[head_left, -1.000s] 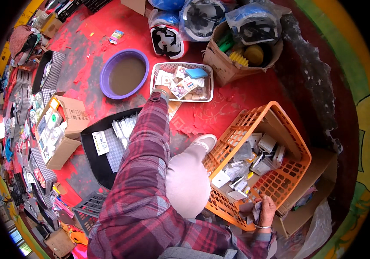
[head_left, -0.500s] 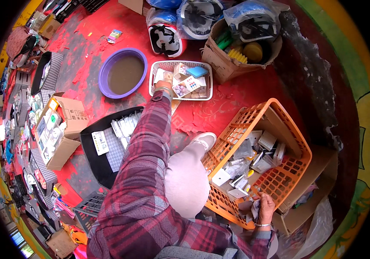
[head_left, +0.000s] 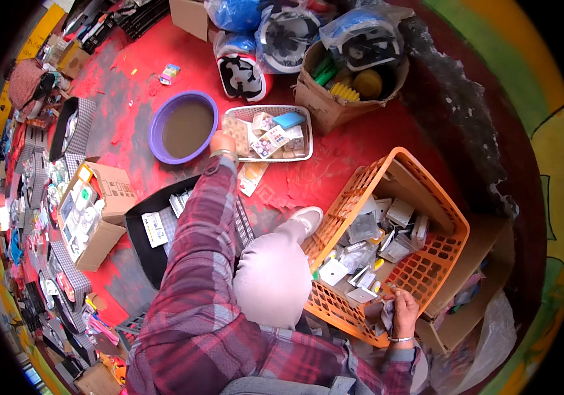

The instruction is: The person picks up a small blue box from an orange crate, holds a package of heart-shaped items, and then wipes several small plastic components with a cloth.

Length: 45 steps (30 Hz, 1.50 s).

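My left hand is at the left end of a small white plastic basket. Its fingers are closed at the edge of a flat beige pack with a spotted pattern. Inside that basket lie small boxes, a printed card and a blue flat item. At the near edge of a large tilted orange basket, my right hand is closed on a crumpled grey cloth. Several small packaged items fill the orange basket's lower side.
A purple basin of murky water stands left of the white basket. Behind are a cardboard box with brushes and bagged helmets. A black tray and an open carton lie left; another carton sits right.
My left hand has moved back toward the near left end of the white basket, and the beige pack now shows beside it. My right hand stays at the orange basket with the cloth.
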Motion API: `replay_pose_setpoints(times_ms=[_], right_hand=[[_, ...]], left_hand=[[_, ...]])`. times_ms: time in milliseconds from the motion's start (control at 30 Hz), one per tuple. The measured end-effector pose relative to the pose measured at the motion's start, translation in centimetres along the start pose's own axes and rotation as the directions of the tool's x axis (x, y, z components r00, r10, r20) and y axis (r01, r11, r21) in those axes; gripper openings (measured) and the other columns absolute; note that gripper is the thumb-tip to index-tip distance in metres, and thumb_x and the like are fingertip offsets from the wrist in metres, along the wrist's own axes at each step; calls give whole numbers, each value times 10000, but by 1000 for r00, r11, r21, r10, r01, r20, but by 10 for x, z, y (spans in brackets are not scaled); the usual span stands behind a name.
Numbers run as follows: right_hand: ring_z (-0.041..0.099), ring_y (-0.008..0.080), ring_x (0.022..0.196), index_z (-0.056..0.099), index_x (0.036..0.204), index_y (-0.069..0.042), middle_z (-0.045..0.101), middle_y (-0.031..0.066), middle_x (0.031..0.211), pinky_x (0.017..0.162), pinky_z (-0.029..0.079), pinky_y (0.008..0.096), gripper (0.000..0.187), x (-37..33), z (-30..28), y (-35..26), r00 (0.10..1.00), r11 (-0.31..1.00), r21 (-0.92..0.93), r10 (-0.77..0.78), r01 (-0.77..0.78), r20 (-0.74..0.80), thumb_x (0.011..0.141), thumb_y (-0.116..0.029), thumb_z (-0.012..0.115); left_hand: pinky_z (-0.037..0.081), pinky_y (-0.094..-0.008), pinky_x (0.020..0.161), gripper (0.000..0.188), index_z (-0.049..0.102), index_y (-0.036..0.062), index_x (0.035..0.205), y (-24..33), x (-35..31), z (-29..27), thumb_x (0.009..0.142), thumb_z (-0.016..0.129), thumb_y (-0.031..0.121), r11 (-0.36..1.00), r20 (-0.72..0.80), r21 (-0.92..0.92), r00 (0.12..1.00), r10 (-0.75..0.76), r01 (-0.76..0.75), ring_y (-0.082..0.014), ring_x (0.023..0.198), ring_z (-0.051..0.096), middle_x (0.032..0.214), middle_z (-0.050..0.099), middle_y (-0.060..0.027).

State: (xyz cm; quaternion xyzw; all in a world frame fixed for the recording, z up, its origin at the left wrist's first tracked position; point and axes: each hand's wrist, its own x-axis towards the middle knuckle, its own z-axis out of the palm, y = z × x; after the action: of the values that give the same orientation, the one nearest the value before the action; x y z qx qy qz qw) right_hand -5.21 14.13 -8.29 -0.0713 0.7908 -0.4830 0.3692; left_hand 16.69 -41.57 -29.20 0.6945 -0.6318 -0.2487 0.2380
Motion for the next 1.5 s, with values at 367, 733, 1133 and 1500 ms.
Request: replay_pose_setpoints(times_ms=[367, 733, 1133, 1500], right_hand=[[492, 38, 643, 642, 969, 0, 657, 26, 760, 587, 379, 188, 180, -30, -5, -27, 981, 979, 70, -193, 191, 28, 896, -123, 531], [550, 103, 954, 534, 1173, 44, 631, 55, 1013, 850, 421, 237, 404, -70, -40, -141, 844, 731, 518, -535, 444, 32, 897, -247, 583], [655, 166, 659, 579, 1019, 77, 663, 123, 848, 572, 546, 260, 291, -81, -105, -103, 923, 576, 757, -373, 310, -94, 827, -140, 556], [638, 115, 693, 613, 965, 69, 659, 86, 836, 629, 516, 204, 252, -62, -89, -101, 941, 670, 678, -322, 302, -101, 825, -137, 574]], left_hand=[[530, -363, 811, 294, 511, -17, 1180, 102, -89, -149, 889, 480, 7, 203, 422, -907, 800, 426, 370, -216, 940, 625, 1095, 606, -119], [489, -394, 912, 342, 477, -40, 1221, 310, -345, -228, 890, 516, 38, 364, 587, -730, 256, 768, 579, -234, 1045, 590, 1151, 582, -141], [464, -364, 940, 432, 460, -40, 1229, 331, -447, -163, 840, 593, 92, 598, 745, -393, -140, 652, 699, -239, 1086, 568, 1194, 559, -154], [478, -340, 909, 394, 534, -20, 1172, 322, -433, -148, 815, 642, 105, 604, 771, -397, -106, 628, 691, -215, 1015, 606, 1115, 614, -118]])
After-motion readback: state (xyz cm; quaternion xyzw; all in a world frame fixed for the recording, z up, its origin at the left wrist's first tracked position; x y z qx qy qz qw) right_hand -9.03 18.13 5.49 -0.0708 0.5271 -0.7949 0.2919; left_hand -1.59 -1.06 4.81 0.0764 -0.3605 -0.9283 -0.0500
